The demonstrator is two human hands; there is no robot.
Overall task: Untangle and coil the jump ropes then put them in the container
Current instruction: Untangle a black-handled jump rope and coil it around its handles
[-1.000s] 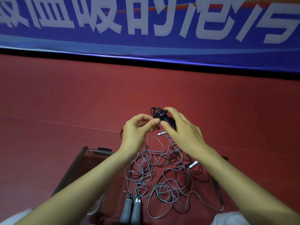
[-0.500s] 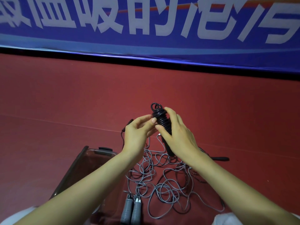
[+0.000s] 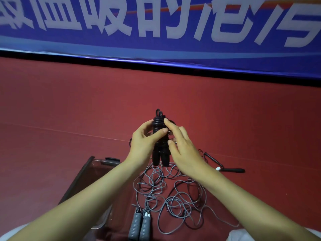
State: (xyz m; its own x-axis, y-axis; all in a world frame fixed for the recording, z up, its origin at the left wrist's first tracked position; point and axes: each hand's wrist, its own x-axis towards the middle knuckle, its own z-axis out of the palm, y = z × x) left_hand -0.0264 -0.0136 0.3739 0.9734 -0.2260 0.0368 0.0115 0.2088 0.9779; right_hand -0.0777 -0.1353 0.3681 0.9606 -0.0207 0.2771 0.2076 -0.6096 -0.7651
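Head view: we see the fingers point(image 3: 157, 134) of the left hand point(image 3: 144, 142) curled round the black jump rope point(image 3: 158, 122), which is coiled tight about its own paired handles and held upright above the red floor point(image 3: 69, 110). The right hand point(image 3: 183, 152) pinches the upper wraps between forefinger and thumb. Below lies the tangled grey jump rope point(image 3: 166, 199), with the clear container point(image 3: 100, 165) just to its left.

1. The black jump rope point(image 3: 159, 136): glossy, slick plastic-looking cord wound round matt handles.
2. The grey jump rope point(image 3: 147, 197): smooth cord with a dull finish. Its grey handles point(image 3: 138, 225) are ribbed and matt.
3. The container point(image 3: 99, 166): clear, shiny plastic with a dark rim.
4. The red floor point(image 3: 69, 110): matt and even.
5. The blue banner point(image 3: 156, 49): smooth, with a faint sheen.
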